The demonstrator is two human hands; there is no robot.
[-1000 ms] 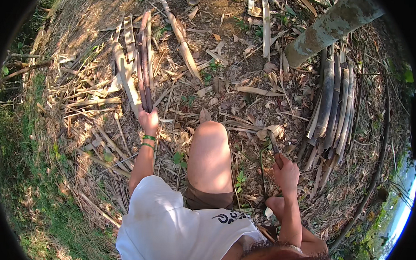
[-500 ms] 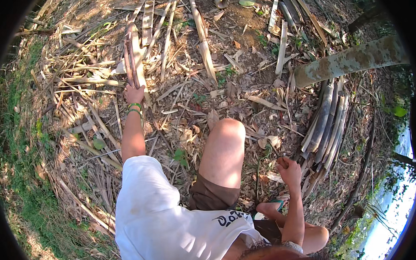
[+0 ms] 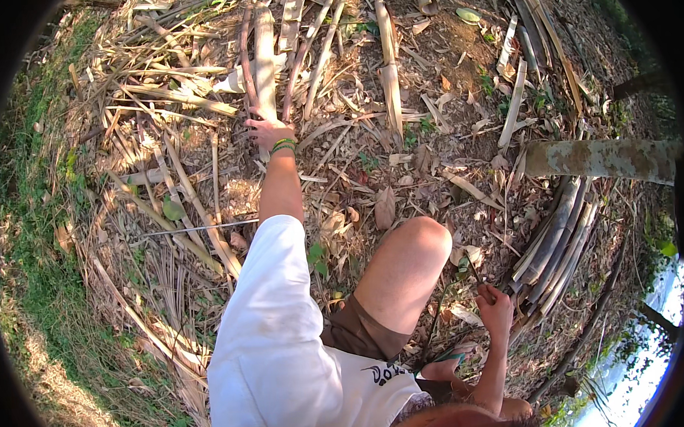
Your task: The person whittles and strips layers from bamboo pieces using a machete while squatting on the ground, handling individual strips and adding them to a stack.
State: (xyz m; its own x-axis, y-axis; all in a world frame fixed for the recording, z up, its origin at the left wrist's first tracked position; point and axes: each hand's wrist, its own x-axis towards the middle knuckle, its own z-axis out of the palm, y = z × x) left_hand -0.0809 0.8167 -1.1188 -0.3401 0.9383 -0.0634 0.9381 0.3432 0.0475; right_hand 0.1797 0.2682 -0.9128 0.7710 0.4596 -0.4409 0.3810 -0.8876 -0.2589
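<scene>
My left hand [image 3: 270, 132] stretches forward with its fingers spread across a pale flat strip of split stalk [image 3: 264, 62]. A reddish-brown stick [image 3: 247, 62] meets my fingers on the strip's left side. Another brown stick [image 3: 296, 68] lies to its right, its near end beside the same hand. Low on the right, my right hand [image 3: 496, 310] is closed around a thin dark rod [image 3: 473, 269], whose slim end points up and to the left; its kind cannot be made out. My bent knee [image 3: 422, 244] rises between the two arms.
A bundle of grey and tan split bamboo [image 3: 558, 240] lies at the right, below a mottled trunk [image 3: 600, 159]. Dry stalks [image 3: 180, 99] are scattered at the left. A jointed pale stalk [image 3: 389, 72] lies ahead amid leaf litter. Green grass [image 3: 51, 284] borders the far left.
My left hand's fingers have spread. The two brown sticks, side by side before, now lie on opposite sides of the pale strip. The view has shifted; my right hand keeps its closed hold.
</scene>
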